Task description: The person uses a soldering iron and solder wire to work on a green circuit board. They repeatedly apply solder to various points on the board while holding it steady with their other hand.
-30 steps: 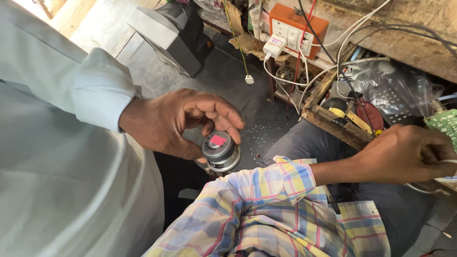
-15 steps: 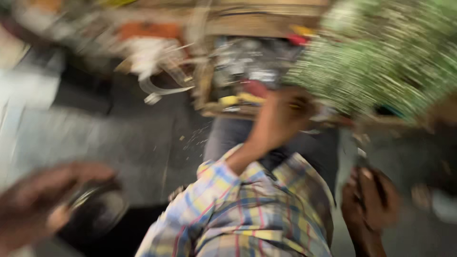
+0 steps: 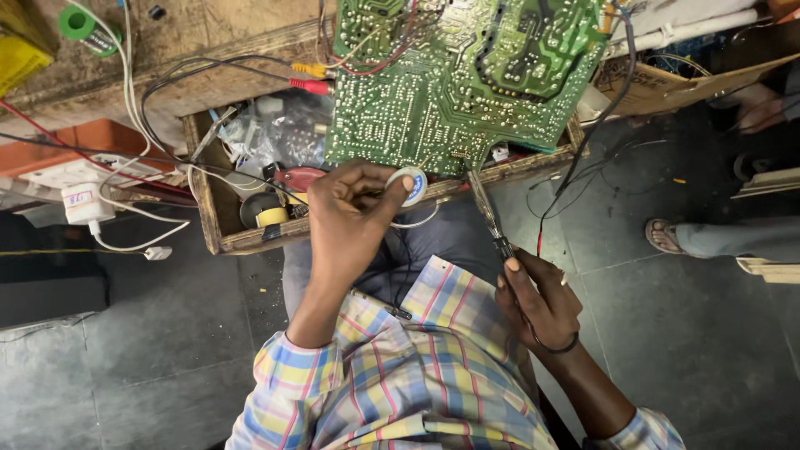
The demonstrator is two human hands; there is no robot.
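A green circuit board point(image 3: 467, 75), solder side facing me, leans over an open wooden drawer point(image 3: 218, 221). My left hand point(image 3: 350, 212) pinches a small round solder spool point(image 3: 411, 185) with a white and blue label, just below the board's lower edge. My right hand point(image 3: 537, 300) grips a soldering iron point(image 3: 487, 208) whose tip points up at the board's bottom edge. A black cord loops round that wrist. My checked sleeves fill the bottom of the head view.
The drawer holds tape rolls, plastic bags and small parts. Red and yellow plugs point(image 3: 310, 78) and loose wires run across the bench. A white power strip point(image 3: 83, 200) lies at left. Another person's sandalled foot point(image 3: 667, 236) stands on the dark floor at right.
The view swung from a person at left holding a small round metal part to the circuit board. My hands now hold the solder spool and the iron at the board's edge.
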